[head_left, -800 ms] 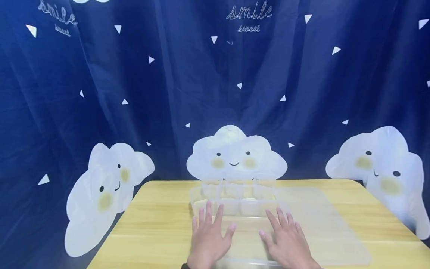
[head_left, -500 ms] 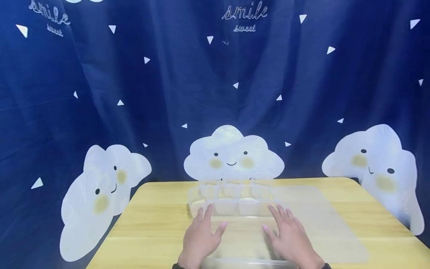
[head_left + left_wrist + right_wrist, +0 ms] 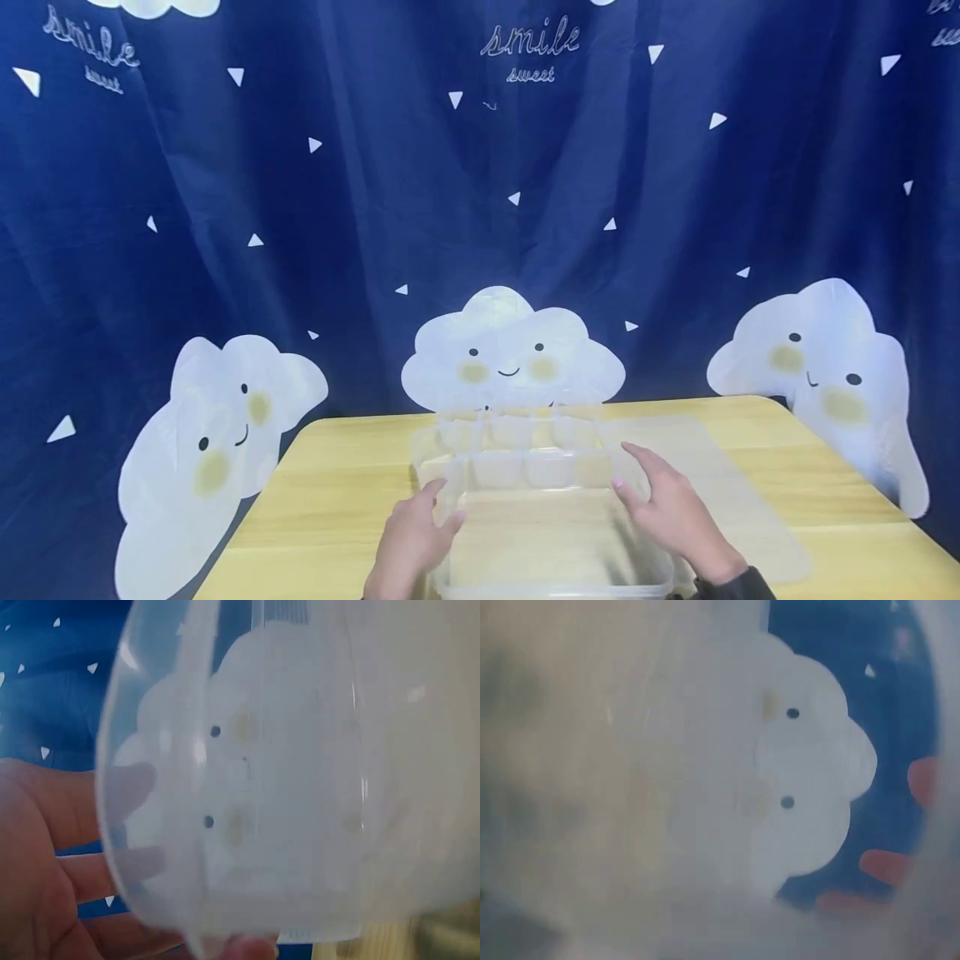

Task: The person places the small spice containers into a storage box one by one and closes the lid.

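Clear box [image 3: 555,592], one: on the near part of the wooden worktop [image 3: 315,517], between two hands. Left hand [image 3: 412,537]: at left wall, thumb and fingers apart. Right hand [image 3: 671,508]: at right wall, grip likewise spread; contact with either wall cannot be told. Divided container [image 3: 551,469], clear: just beyond box. Translucent sheet [image 3: 738,508]: flat, to the right. Curtain [image 3: 300,192], blue: behind.
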Available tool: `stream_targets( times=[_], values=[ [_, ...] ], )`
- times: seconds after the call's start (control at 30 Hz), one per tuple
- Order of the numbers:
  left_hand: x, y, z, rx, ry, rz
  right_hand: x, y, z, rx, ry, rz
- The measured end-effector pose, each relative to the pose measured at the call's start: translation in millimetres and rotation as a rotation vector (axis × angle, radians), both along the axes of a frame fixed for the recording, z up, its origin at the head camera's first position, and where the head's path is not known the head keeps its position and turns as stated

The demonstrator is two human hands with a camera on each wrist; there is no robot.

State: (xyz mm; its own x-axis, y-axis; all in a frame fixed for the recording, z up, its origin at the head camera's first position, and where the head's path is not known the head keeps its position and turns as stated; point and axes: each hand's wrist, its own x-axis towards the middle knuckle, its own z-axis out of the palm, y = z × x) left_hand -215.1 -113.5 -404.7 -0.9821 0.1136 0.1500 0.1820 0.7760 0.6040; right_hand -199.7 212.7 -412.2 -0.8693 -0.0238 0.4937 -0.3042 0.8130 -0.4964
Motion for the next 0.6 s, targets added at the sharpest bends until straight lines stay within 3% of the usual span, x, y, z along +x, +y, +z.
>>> stream_targets(
  times=[0.17,0.6],
  values=[
    [-3.2,-10.1,-1.5,-0.003,0.008,-0.019,-10.7,15.0,5.0,-0.019,0.021,-0.014],
    [-9.3,-16.5,-7.7,0.012,-0.01,-0.045,-24.4,42.6,10.0,-0.081,-0.099,0.0]
  ],
)
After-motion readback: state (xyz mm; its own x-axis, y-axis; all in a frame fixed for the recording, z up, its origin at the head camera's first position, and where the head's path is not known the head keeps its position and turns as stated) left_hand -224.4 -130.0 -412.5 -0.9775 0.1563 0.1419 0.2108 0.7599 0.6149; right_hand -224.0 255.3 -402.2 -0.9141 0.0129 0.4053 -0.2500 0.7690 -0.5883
